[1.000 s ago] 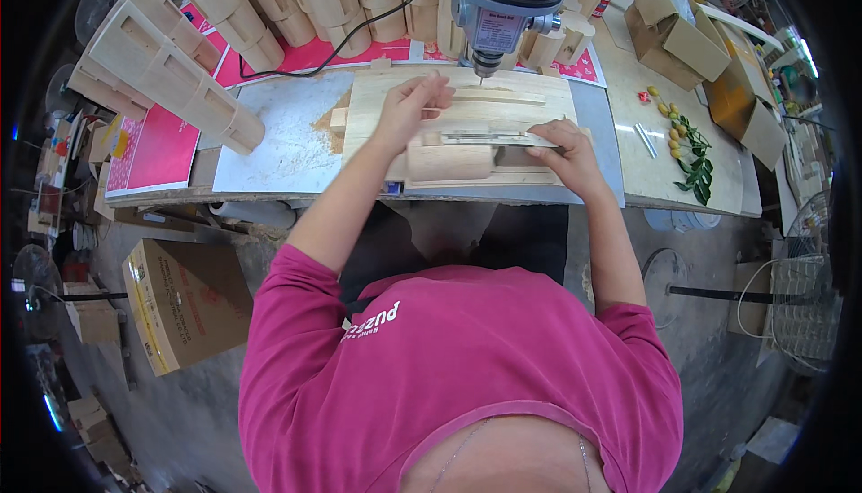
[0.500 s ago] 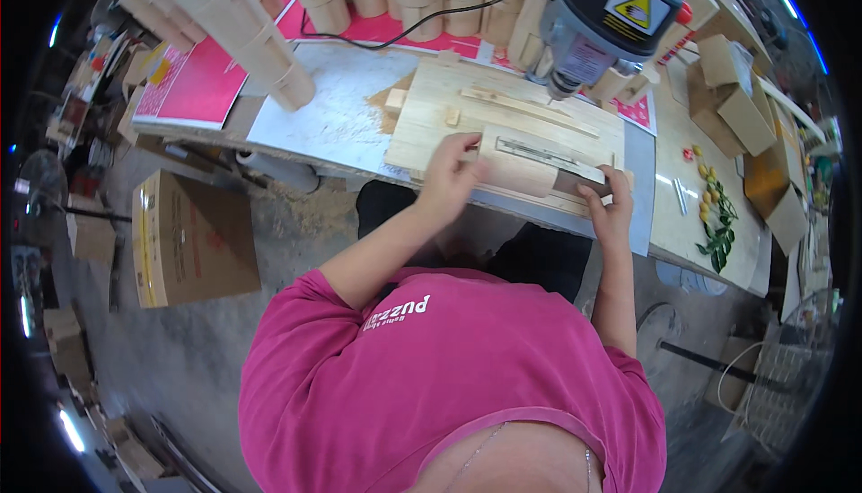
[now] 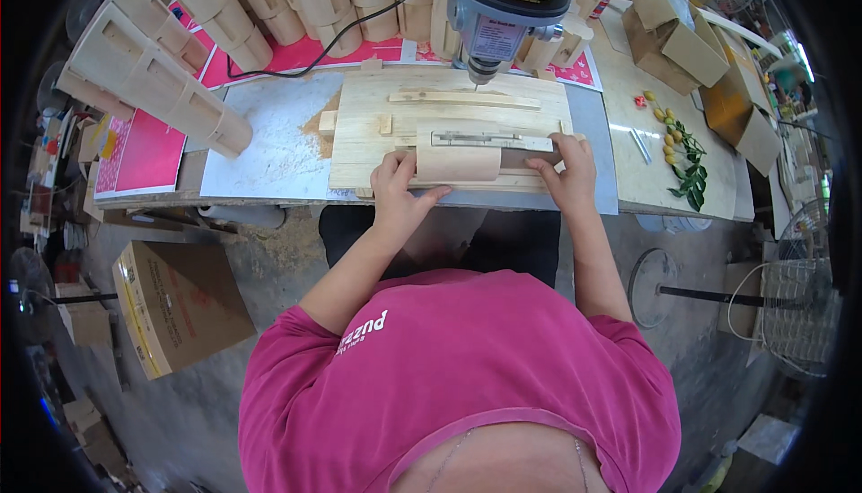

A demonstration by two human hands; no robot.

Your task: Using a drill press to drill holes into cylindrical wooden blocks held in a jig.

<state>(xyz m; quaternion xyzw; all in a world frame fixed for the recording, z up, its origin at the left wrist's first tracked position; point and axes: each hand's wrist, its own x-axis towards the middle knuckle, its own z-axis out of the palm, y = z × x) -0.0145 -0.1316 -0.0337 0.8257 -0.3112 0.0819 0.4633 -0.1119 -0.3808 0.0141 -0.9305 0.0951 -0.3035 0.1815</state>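
Note:
A pale wooden cylinder (image 3: 456, 165) lies on its side on a wooden board (image 3: 359, 138), with a flat, slotted, light strip (image 3: 492, 140) along its upper side. My left hand (image 3: 397, 189) closes on the cylinder's left end, fingers at the far side and thumb along the near edge. My right hand (image 3: 567, 174) pinches the right end of the piece, where a dark curved section (image 3: 525, 160) shows beside the strip. Whether that dark section is a separate part, I cannot tell. Beyond the cylinder hangs a drill press head (image 3: 503, 30), its bit above the board.
Slotted wooden cylinders (image 3: 171, 80) stand in stacks at the back and left. A black cable (image 3: 346, 30) crosses behind the board. Thin wooden strips (image 3: 462, 100) lie on the board. Fruit with green leaves (image 3: 687, 179) and open cardboard boxes (image 3: 678, 39) are to the right.
My left hand has shifted from the cylinder's far left corner onto its left end. My right hand stays at the right end. The whole view has swung, so the bench sits further left.

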